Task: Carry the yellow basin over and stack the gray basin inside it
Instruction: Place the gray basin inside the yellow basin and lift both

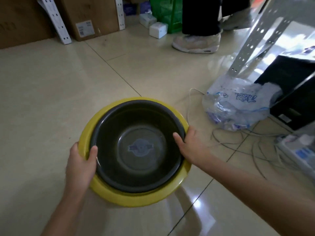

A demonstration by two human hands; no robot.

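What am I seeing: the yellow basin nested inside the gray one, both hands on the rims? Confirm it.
Not quite. The head view shows the gray basin nested inside the yellow basin, not the reverse. The left hand and right hand do grip the rims.

A dark gray basin, marked at its bottom with a blue and white round label, is seen nested in a yellow basin above a glossy beige tiled floor. A clear bag printed in blue is seen near the floor's right edge, a green crate at its far edge.
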